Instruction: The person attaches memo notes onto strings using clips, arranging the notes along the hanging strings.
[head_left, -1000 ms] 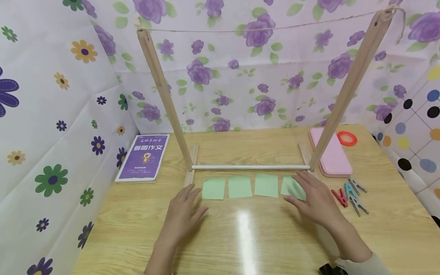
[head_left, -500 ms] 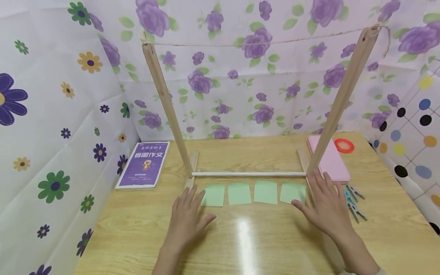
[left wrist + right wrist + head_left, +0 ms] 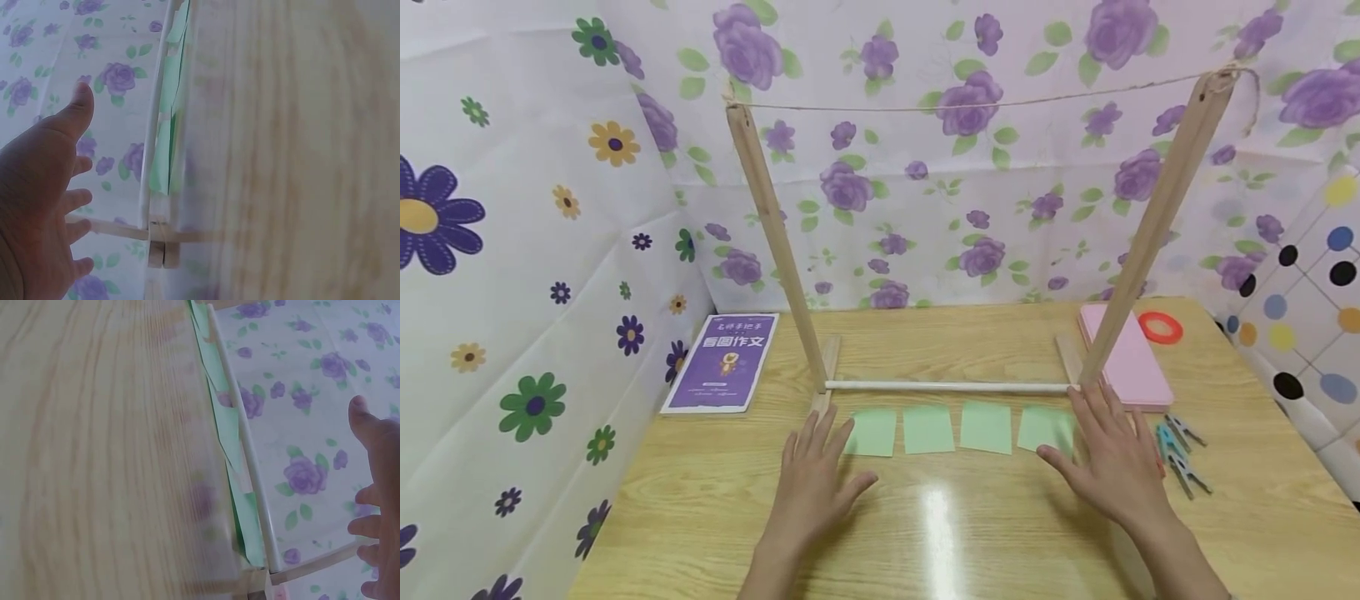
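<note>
In the lower left-centre of the head view, the left hand [image 3: 812,492] reaches up over the worktop [image 3: 992,533], fingers spread and thumb out to the side. The right hand [image 3: 1116,467], lower right of centre, has its fingers fanned too; whether either hand rests on the wood, I cannot tell.

Right of it lie small clothespins [image 3: 1171,442], blue and grey, with a red one mostly hidden by the hand. Four green paper squares [image 3: 928,429] line up across the lower middle of the frame, between the hands, which overlap the row's outer edges in this view.

Just beyond, a white rod [image 3: 951,387] spans the feet of the left wooden post [image 3: 775,242] and right wooden post [image 3: 1157,225]. A purple booklet [image 3: 721,364] lies centre left; centre right, a pink case [image 3: 1131,367] sits partly behind the post, with an orange-red ring [image 3: 1161,328] near it.

A string [image 3: 880,109] joins the post tops, before a flowered cloth [image 3: 917,225].
</note>
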{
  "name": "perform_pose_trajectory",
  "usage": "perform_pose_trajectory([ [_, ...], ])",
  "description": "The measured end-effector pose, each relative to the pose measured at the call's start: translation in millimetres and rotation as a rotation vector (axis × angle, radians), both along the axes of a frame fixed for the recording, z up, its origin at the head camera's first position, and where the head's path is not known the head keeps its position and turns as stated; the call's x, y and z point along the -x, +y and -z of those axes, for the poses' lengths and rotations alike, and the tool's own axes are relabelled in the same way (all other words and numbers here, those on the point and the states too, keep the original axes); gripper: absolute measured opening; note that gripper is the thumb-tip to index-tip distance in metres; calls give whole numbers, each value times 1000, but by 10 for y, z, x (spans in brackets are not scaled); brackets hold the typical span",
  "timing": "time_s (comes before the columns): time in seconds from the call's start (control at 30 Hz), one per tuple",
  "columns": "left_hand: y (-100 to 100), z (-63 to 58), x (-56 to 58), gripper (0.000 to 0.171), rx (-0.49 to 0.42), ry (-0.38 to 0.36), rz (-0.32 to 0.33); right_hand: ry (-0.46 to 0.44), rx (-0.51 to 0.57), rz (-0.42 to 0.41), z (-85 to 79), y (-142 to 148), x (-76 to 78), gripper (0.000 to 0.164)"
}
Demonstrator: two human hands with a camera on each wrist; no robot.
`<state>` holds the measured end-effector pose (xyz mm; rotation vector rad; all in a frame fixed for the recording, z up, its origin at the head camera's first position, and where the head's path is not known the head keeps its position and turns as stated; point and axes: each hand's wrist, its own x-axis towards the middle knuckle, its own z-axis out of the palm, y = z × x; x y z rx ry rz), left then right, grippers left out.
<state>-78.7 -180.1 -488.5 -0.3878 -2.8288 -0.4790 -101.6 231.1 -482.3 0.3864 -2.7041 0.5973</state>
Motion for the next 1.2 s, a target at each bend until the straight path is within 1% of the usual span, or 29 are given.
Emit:
perform_pose_trajectory([
  [0.13,-10,11,-14,78,8,4,-1,-4,9,-3,16,-35,6,94],
  [0.4,-3,14,-33,77,10,34,-8,-18,-33,12,24,-94,28,93],
  [0.53,13,0,-32,79,9,22,-11,-22,-28,10,21,-104,40,93],
  [0.7,46,-45,-14,80,2,-13,-12,-5,-12,-12,24,-113,55,92],
  [0.87,123,-87,-10,80,2,-38,-9,9,1,-26,20,-68,16,91],
  [1.03,159,-62,-40,80,0,-45,1,-8,38,-19,50,-2,-67,92],
  [1.2,153,-39,-17,80,3,-17,10,-29,61,-11,83,32,-120,92],
])
